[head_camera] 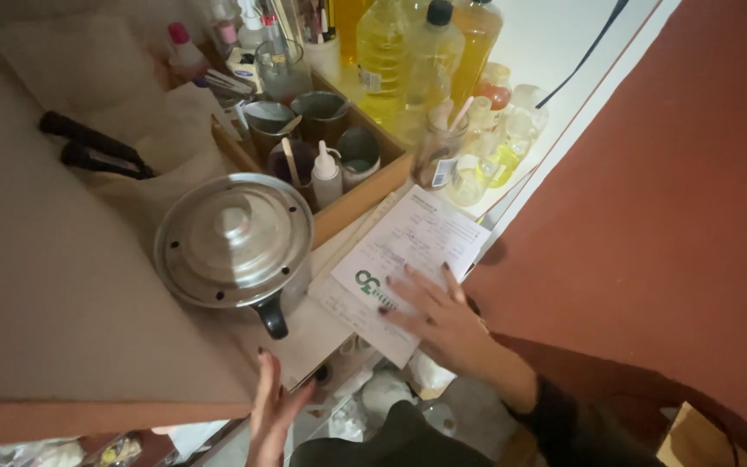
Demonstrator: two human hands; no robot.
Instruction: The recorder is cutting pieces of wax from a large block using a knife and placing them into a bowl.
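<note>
My right hand (443, 316) lies flat with fingers spread on a white printed paper sheet (412, 242) that rests on the counter's edge. My left hand (271, 406) is open, fingers apart, at the front edge of the counter just below the black handle of a steel pot (233, 240) with a lid. It holds nothing. The pot sits to the left of the paper.
A wooden tray (360, 197) holds several cups, a small white squeeze bottle (326, 175) and sticks. Yellow oil bottles (412, 56) stand behind it, small glass jars (482, 160) to the right. Black tongs (92, 147) lie at the left. Red floor (676, 199) lies right.
</note>
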